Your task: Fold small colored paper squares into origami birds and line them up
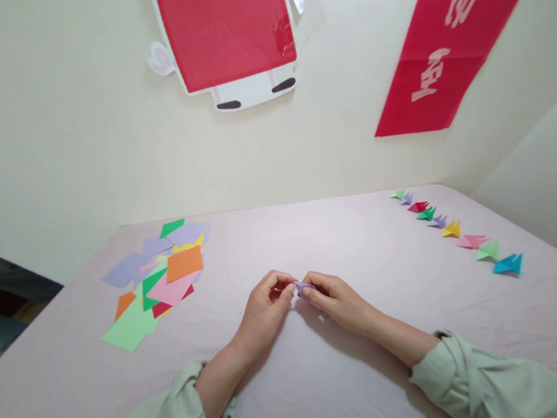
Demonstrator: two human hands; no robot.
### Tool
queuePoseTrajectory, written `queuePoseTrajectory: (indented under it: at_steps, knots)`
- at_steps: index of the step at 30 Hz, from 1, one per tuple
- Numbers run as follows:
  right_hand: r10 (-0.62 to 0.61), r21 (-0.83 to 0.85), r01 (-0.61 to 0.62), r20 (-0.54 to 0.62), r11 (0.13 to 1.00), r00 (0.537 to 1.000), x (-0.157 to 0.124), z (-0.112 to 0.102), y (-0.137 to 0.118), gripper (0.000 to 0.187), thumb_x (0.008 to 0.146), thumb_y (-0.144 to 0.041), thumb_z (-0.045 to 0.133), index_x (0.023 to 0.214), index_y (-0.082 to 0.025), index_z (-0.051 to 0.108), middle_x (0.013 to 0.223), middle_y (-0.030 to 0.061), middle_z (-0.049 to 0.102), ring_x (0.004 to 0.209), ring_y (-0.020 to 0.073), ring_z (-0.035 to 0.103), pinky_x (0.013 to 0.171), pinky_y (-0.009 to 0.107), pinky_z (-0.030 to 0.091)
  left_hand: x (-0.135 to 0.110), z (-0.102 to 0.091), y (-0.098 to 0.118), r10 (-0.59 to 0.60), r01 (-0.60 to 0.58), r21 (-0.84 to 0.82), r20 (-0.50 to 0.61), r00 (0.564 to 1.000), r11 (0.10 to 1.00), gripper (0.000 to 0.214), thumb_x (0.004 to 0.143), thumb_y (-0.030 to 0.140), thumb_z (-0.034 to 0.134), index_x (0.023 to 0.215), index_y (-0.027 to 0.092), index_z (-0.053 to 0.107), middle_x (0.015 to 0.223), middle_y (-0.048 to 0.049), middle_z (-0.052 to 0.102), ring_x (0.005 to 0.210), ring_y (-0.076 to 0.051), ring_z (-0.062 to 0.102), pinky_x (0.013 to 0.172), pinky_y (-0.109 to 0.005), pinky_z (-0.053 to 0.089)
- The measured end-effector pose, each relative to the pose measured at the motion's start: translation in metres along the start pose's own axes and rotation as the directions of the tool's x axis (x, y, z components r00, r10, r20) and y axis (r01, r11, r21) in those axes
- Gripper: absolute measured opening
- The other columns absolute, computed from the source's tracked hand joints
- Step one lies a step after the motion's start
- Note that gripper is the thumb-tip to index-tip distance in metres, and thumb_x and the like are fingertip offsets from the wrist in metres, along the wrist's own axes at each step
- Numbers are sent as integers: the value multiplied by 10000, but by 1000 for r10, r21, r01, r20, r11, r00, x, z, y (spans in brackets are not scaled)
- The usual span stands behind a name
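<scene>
A small folded piece of purple paper [299, 287] is pinched between my two hands above the middle of the table. My left hand [268, 304] has thumb and forefinger closed at the paper's left tip. On the other side, my right hand [336, 298] grips the paper between thumb and bent fingers, hiding much of it. Only a little of the purple shows, so its folded shape is hard to make out.
Loose coloured paper sheets [184, 264] lie in an overlapping pile at the left. Along the right runs a slanting row of several small folded paper figures [451, 229]. A pale cloth covers the table [306, 232], whose back edge meets the wall.
</scene>
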State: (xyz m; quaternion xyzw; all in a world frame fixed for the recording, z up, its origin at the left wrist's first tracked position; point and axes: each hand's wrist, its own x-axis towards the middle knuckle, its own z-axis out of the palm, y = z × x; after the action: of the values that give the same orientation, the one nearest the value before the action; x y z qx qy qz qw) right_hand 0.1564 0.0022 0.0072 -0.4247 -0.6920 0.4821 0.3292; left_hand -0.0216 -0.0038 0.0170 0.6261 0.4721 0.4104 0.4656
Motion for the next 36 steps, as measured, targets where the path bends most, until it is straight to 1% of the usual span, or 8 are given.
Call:
queuePoseTrajectory:
  at_steps: [5, 12, 21, 30, 34, 36]
  knots:
    - [1, 9, -1, 16, 1000, 1000, 2, -2, 0, 324, 934, -440, 476, 738, -185, 510, 647, -41, 444, 617, 118, 412, 576, 242, 305, 1, -2, 3, 10, -10, 0, 9, 1000, 1000, 131, 852, 267, 575, 889, 163, 646, 855, -30, 652, 784, -149, 590, 724, -258, 456]
    - [-2, 6, 2, 28, 1000, 1000, -1, -2, 1, 325, 928, -436, 491, 720, -186, 499, 636, -44, 438, 608, 115, 405, 567, 238, 301, 2, -2, 6, 15, -15, 3, 28, 1000, 1000, 143, 835, 290, 589, 838, 160, 648, 811, -25, 647, 754, -145, 578, 720, -257, 457]
    - [-7, -28, 8, 17, 1000, 1000, 0, -1, -3, 327, 926, -423, 486, 693, -194, 485, 621, -44, 430, 599, 115, 391, 559, 234, 293, 2, 0, 10, -33, 33, -7, -6, 999, 999, 152, 803, 313, 614, 779, 163, 633, 749, -14, 636, 696, -141, 572, 667, -246, 458]
    - [-20, -56, 20, 5, 998, 1000, 0, 1, -4, 288, 924, -381, 481, 708, -191, 486, 624, -50, 409, 603, 115, 381, 564, 239, 289, 1, 0, 8, -9, 10, 32, -24, 1000, 999, 98, 813, 249, 573, 785, 166, 618, 754, -11, 632, 712, -142, 581, 691, -256, 461]
    - [-16, -55, 16, 6, 998, 1000, -1, 1, -5, 288, 929, -382, 476, 713, -192, 489, 629, -49, 418, 602, 115, 384, 564, 241, 289, 1, 0, 6, -7, 9, 43, -40, 999, 999, 100, 815, 253, 573, 763, 170, 593, 742, -3, 613, 714, -141, 576, 692, -254, 457]
    - [-9, -53, 10, 3, 999, 1000, -1, 1, -4, 281, 926, -382, 480, 720, -191, 497, 632, -48, 423, 606, 115, 389, 567, 240, 292, 1, 0, 5, -25, 27, 26, -44, 999, 999, 128, 828, 277, 571, 754, 174, 578, 720, 6, 591, 698, -136, 560, 674, -246, 452]
